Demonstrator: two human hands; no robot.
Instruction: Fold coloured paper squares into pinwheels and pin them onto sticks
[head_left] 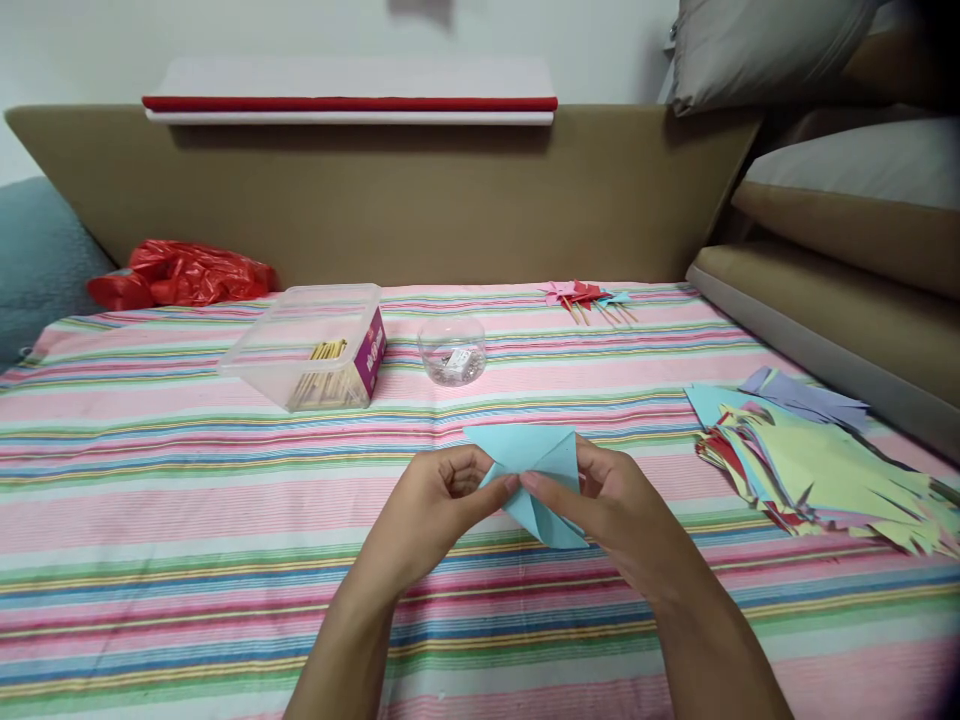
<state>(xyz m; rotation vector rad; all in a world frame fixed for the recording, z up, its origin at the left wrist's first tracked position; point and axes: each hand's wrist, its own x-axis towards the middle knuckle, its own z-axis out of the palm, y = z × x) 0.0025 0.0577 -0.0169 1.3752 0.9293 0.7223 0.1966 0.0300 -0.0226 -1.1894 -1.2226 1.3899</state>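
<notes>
A light blue paper pinwheel (550, 459), partly folded, is held above the striped cloth. My left hand (442, 497) is closed on its left side, the thumb pressing near the middle. My right hand (600, 500) grips the right side, and its thumb meets the left one at the centre. One folded flap hangs below the thumbs. Most of the fingers are hidden behind the paper. Beyond my hands stands a round clear tub (451, 352) with small items and a white label in it.
A clear plastic box (255, 350) of wooden sticks (326, 385) stands at left. Finished pinwheels (581, 293) on sticks lie at the back. Cut paper sheets (825, 470) are piled at right beside stacked cushions (832, 320). A red plastic bag (187, 273) rests far left.
</notes>
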